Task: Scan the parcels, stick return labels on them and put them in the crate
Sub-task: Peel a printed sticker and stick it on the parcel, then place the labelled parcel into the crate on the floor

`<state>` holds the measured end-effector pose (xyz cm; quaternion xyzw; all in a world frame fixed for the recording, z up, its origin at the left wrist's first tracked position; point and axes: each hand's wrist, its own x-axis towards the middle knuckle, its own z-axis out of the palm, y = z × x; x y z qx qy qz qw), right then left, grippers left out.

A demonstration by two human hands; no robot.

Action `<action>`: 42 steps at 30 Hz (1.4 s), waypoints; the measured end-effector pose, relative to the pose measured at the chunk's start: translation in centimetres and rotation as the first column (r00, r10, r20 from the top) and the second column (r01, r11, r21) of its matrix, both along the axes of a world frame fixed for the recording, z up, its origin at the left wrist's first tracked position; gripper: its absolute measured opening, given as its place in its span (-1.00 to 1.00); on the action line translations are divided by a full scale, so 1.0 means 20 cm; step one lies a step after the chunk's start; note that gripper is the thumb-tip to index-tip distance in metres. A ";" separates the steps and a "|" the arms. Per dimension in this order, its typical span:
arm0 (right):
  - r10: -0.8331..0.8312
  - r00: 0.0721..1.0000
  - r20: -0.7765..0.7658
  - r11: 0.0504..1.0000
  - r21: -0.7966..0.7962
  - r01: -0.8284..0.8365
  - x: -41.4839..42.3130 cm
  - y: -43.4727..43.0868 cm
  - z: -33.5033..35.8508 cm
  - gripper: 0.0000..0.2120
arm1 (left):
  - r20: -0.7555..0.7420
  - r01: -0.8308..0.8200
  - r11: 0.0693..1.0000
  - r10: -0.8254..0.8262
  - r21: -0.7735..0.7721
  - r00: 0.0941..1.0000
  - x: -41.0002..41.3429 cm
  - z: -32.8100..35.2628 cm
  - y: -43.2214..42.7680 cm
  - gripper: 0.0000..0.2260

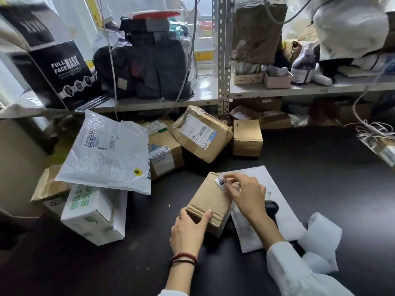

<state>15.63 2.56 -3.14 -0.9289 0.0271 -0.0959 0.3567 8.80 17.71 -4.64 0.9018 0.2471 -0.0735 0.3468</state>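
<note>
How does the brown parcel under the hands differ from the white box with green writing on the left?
The parcel is plain brown cardboard; the white box bears green characters. The parcel looks smaller than the box. The left hand grips the parcel and the right hand pinches a label on it; no hand touches the box, which has a white bag lying over it. Both sit on the dark table.

A parcel stockroom or shipping back room. Taped cardboard parcels (201, 133) with barcode labels are piled on a dark worktable (320, 178), beside a white mailer bag (106, 152). Behind them stands a slotted metal shelf (223, 60) crammed with boxed masks (62, 71) and bagged clothing (147, 67).
</note>
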 end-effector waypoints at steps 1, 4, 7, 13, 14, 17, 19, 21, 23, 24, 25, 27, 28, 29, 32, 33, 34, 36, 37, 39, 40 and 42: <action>-0.014 1.000 -0.028 0.999 -0.031 0.013 0.00 0.00 0.00 -0.75 | 0.004 0.000 1.000 0.001 -0.029 1.000 0.00 0.00 0.00 -0.31; -0.064 0.989 -0.132 0.992 -0.115 0.049 0.00 0.00 -0.01 -0.40 | 0.022 -0.024 0.992 0.027 -0.124 0.999 0.01 -0.01 -0.01 -0.25; -0.112 0.961 -0.251 0.990 -0.114 0.085 0.02 -0.02 0.00 -0.18 | -0.001 -0.074 0.975 0.075 -0.208 0.997 0.01 -0.02 -0.02 -0.20; -0.046 0.975 -0.219 0.999 0.013 0.050 -0.01 -0.07 0.01 -0.21 | 0.015 -0.124 0.875 0.148 -0.469 0.989 0.00 -0.10 0.00 -0.34; -0.038 0.982 -0.186 0.996 0.070 0.052 -0.02 -0.06 0.01 -0.26 | 0.032 -0.131 0.847 0.172 -0.515 0.985 0.00 -0.11 0.00 -0.36; -0.041 0.996 -0.081 0.959 0.276 0.062 -0.06 -0.04 0.02 -0.23 | 0.060 -0.166 0.773 0.255 -0.613 0.965 0.00 -0.10 -0.01 -0.28; -0.064 0.998 -0.028 0.932 0.356 0.070 -0.07 -0.04 0.04 -0.20 | 0.097 -0.153 0.743 0.281 -0.652 0.955 0.02 -0.09 -0.02 -0.21; -0.078 0.997 0.009 0.910 0.408 0.067 -0.09 -0.06 0.07 -0.25 | 0.130 -0.109 0.718 0.270 -0.687 0.954 0.04 -0.07 -0.04 -0.22; -0.093 0.995 0.037 0.893 0.444 0.068 -0.12 -0.10 0.12 -0.39 | 0.173 -0.052 0.726 0.232 -0.686 0.957 0.06 -0.01 -0.07 -0.11; -0.112 0.992 0.054 0.892 0.446 0.076 -0.14 -0.12 0.14 -0.51 | 0.216 -0.006 0.734 0.207 -0.679 0.954 0.08 0.02 -0.09 -0.12; -0.134 0.988 0.071 0.888 0.452 0.088 -0.16 -0.16 0.16 -0.63 | 0.250 0.041 0.734 0.178 -0.678 0.952 0.09 0.06 -0.12 -0.19; -0.190 0.978 0.083 0.846 0.519 0.120 -0.23 -0.26 0.19 -0.71 | 0.304 0.121 0.716 0.132 -0.688 0.944 0.13 0.14 -0.19 -0.38; -0.219 0.972 0.087 0.812 0.569 0.132 -0.27 -0.31 0.20 -0.69 | 0.335 0.172 0.707 0.097 -0.686 0.937 0.15 0.17 -0.23 -0.44; -0.244 0.965 0.093 0.783 0.606 0.140 -0.31 -0.37 0.21 -0.65 | 0.361 0.223 0.701 0.054 -0.677 0.931 0.16 0.21 -0.29 -0.44; -0.290 0.952 0.093 0.677 0.723 0.136 -0.50 -0.54 0.23 -0.55 | 0.430 0.389 0.633 -0.096 -0.669 0.897 0.16 0.29 -0.49 -0.43; -0.307 0.947 0.089 0.620 0.774 0.128 -0.58 -0.60 0.24 -0.53 | 0.440 0.437 0.587 -0.149 -0.681 0.886 0.15 0.29 -0.57 -0.43; -0.332 0.940 0.084 0.582 0.802 0.134 -0.68 -0.65 0.24 -0.53 | 0.450 0.482 0.538 -0.201 -0.692 0.870 0.13 0.30 -0.66 -0.43; -0.439 0.897 0.054 0.547 0.808 0.219 -0.88 -0.74 0.22 -0.53 | 0.466 0.563 0.473 -0.317 -0.678 0.826 0.05 0.28 -0.84 -0.49; -0.519 0.854 0.035 0.523 0.803 0.285 -0.99 -0.78 0.21 -0.52 | 0.470 0.599 0.439 -0.374 -0.669 0.799 0.00 0.26 -0.92 -0.52; -0.673 0.740 0.011 0.457 0.792 0.404 -1.20 -0.83 0.17 -0.50 | 0.459 0.662 0.365 -0.505 -0.654 0.731 -0.13 0.22 -1.09 -0.47; -0.734 0.680 -0.001 0.414 0.793 0.448 -1.30 -0.85 0.14 -0.52 | 0.446 0.690 0.320 -0.575 -0.649 0.686 -0.20 0.20 -1.16 -0.43; -0.819 0.572 -0.031 0.324 0.798 0.508 -1.49 -0.88 0.10 -0.56 | 0.422 0.728 0.226 -0.690 -0.647 0.588 -0.35 0.14 -1.27 -0.40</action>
